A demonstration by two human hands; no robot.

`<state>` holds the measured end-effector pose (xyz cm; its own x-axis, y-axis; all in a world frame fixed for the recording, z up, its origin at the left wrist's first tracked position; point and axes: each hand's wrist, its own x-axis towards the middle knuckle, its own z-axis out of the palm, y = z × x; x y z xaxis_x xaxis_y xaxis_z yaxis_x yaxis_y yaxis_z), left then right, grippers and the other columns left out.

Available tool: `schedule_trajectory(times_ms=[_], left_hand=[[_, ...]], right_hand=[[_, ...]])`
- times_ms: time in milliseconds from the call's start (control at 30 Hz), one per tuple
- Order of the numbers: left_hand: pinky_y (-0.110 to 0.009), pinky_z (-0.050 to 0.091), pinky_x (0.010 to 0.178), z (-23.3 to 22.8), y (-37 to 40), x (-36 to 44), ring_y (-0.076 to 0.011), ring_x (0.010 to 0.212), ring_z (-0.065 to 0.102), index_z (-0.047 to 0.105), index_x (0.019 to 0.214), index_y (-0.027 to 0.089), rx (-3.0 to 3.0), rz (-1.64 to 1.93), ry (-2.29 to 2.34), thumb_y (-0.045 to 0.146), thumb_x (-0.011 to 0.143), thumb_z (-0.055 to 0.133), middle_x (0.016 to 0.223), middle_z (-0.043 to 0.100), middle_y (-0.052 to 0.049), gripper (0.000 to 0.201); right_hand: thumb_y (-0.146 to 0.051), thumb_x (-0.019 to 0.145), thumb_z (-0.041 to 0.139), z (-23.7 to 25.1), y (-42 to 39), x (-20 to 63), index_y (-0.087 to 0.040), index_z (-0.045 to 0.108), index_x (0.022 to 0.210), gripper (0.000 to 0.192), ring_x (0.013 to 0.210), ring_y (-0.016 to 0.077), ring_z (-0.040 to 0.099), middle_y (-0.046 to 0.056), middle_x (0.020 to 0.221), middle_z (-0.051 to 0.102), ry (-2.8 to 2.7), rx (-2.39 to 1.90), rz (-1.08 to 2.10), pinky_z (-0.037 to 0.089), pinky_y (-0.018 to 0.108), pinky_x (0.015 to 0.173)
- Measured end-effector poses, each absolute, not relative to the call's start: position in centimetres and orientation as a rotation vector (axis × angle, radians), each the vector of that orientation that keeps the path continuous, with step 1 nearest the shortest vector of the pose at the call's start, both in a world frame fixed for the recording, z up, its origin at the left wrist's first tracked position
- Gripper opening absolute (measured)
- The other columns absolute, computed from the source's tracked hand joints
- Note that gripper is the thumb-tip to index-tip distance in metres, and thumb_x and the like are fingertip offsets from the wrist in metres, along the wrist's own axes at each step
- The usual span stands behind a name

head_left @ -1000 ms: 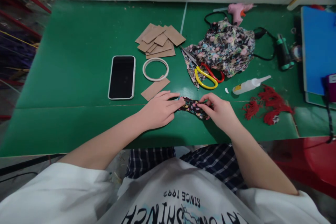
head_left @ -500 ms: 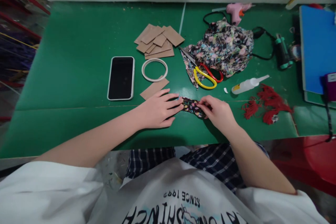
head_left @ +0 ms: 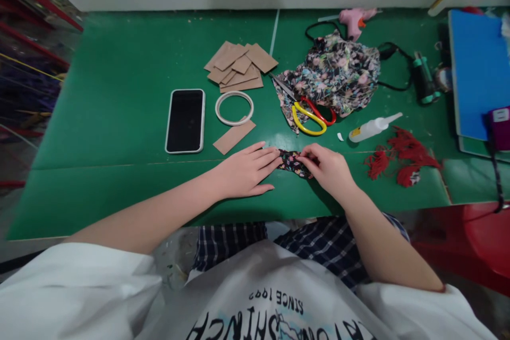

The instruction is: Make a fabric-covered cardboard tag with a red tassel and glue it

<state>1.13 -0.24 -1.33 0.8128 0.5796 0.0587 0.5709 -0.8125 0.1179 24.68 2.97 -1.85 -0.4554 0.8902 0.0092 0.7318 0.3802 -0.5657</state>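
Note:
A small strip of dark floral fabric (head_left: 292,162) lies on the green table near its front edge. Over its left end my left hand (head_left: 249,172) rests flat, fingers stretched out and pressing down. At the right end, my right hand (head_left: 327,169) pinches the cloth between thumb and fingertips. Just behind my left hand is a single brown cardboard piece (head_left: 234,136), partly under a roll of white tape (head_left: 217,111). Scissors with yellow and red handles (head_left: 309,118) lie beyond the strip, on a larger floral cloth (head_left: 338,71).
A phone (head_left: 185,121) lies left of the tape. Cardboard pieces (head_left: 241,66) are piled behind it. To the right are a glue bottle (head_left: 372,128), red thread tassels (head_left: 410,156), thread snips with a green-black handle (head_left: 425,79), a pink glue gun (head_left: 354,22) and a blue board (head_left: 476,71).
My left hand has shifted slightly right along the strip, its fingers closer together and flatter. The cardboard piece behind it is more exposed. My right hand keeps its pinch. The view has shifted slightly.

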Motion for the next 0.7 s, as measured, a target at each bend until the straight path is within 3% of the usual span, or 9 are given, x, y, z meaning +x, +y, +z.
schedule_trajectory(times_ms=[233,467,700], left_hand=[[-0.039,0.019,0.111,-1.1,-0.5,1.4,-0.0266,0.134,0.025,0.027,0.138,0.001,2.813,-0.010,0.901,0.047,0.089,0.035,0.144,0.027,-0.019,0.067],[-0.044,0.007,0.112,-1.3,-0.7,1.9,-0.0272,0.138,0.015,0.018,0.142,0.008,2.826,0.055,0.902,0.062,0.084,0.034,0.148,0.018,-0.015,0.081],[-0.047,0.008,0.111,-1.4,-0.8,2.5,-0.0271,0.135,0.024,0.022,0.141,0.009,2.772,0.053,0.928,0.060,0.086,0.035,0.146,0.025,-0.016,0.076]], right_hand=[[-0.033,0.085,0.050,-1.7,3.0,24.6,-0.022,0.056,0.081,0.013,0.059,0.0126,0.058,0.000,0.071,0.065,-2.298,-1.444,0.760,0.038,0.023,0.056],[-0.032,0.084,0.051,-1.8,3.0,24.7,-0.021,0.056,0.080,0.012,0.059,0.0124,0.057,0.000,0.070,0.064,-2.313,-1.447,0.725,0.037,0.022,0.056],[-0.032,0.084,0.051,-1.7,3.1,24.8,-0.021,0.056,0.079,0.013,0.060,0.0128,0.057,0.001,0.071,0.064,-2.312,-1.431,0.723,0.038,0.023,0.057]])
